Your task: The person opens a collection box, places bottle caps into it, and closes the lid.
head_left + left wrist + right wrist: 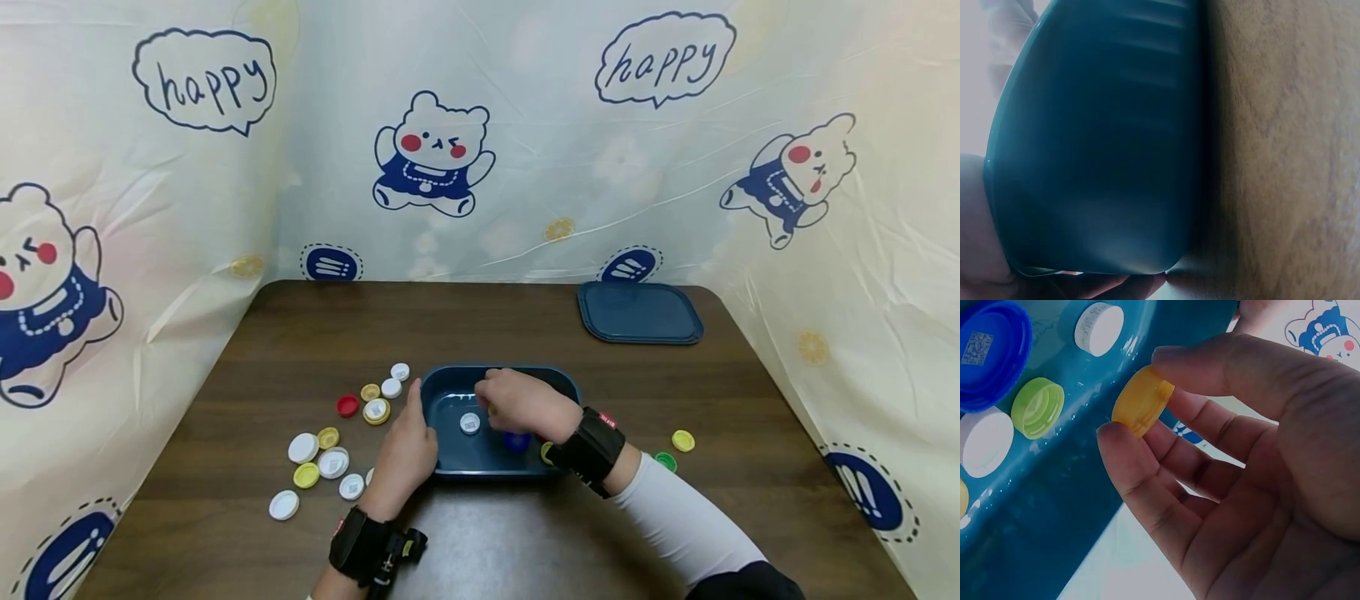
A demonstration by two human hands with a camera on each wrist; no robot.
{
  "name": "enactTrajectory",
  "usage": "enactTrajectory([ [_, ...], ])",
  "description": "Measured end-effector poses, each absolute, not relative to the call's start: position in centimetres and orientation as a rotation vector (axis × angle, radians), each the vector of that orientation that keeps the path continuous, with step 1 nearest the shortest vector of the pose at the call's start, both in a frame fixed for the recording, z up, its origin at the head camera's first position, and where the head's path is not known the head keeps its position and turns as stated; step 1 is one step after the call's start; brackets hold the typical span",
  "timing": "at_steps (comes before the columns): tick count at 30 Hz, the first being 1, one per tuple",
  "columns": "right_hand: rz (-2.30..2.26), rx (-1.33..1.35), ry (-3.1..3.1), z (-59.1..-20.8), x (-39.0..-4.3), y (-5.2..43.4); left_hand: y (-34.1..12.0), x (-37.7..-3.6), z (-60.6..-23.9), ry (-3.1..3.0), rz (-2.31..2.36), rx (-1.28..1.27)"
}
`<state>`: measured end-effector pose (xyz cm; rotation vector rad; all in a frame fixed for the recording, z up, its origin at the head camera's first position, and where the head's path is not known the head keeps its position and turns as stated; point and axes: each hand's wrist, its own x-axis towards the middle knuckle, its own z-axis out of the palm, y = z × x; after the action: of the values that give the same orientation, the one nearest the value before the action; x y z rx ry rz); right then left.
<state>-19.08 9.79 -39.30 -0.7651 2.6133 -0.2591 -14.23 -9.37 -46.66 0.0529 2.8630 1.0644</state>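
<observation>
Dark wood table (300, 333), blue plastic tub (558, 385) at centre front.

Left hand (405, 454) rests with straight fingers against the tub's left wall. Right hand (525, 404) pinches a yellow bottle cap (1142, 400) over the tub, which holds white, green and blue caps (991, 353). Loose caps (333, 462) lie left; blue lid (640, 312) lies far right.

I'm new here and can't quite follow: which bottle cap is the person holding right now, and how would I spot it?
Start at the dark blue tub in the middle of the brown table. The right hand reaches over it, and pinched between its thumb and forefinger is an orange-yellow cap. Unlike the blue cap, green cap and white caps lying in the tub, this one is held in the air, on edge.
</observation>
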Motion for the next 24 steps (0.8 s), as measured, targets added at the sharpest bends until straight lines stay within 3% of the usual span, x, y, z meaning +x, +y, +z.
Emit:
enactTrajectory([
  [24,-0.361,-0.677,2.736,-37.8,-19.1,13.1,-9.3,-14.3,-46.7,2.877,1.081,0.059],
])
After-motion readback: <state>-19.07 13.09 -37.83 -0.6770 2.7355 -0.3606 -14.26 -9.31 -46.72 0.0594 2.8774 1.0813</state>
